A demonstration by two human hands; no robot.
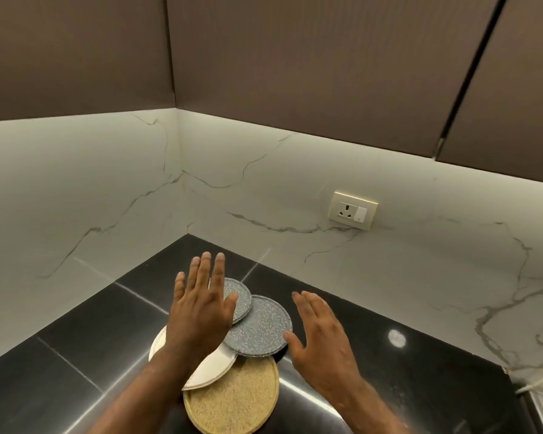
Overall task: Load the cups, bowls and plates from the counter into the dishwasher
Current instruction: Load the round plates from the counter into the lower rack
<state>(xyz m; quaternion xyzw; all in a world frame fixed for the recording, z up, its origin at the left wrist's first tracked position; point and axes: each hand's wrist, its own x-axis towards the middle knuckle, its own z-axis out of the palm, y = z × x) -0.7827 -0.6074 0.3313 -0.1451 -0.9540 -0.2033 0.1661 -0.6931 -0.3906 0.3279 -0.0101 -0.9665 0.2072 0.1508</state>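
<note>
Black counter (85, 333) holds four overlapping plates: far grey plate (239, 294), near grey plate (261, 327), white plate (215, 366), tan plate (232, 402) (nearest camera). Left hand (201, 311) spreads flat above them, right hand (320, 339) just beside the near grey plate; both straight-fingered, gripping nothing.

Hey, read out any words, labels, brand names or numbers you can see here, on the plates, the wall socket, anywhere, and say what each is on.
There is no readable text anywhere in this view.
wall socket: no brand or marking shows.
far grey plate, near grey plate, white plate, tan plate: speckle or plain surface only, no print.
cabinet doors, backsplash: no lettering.
</note>
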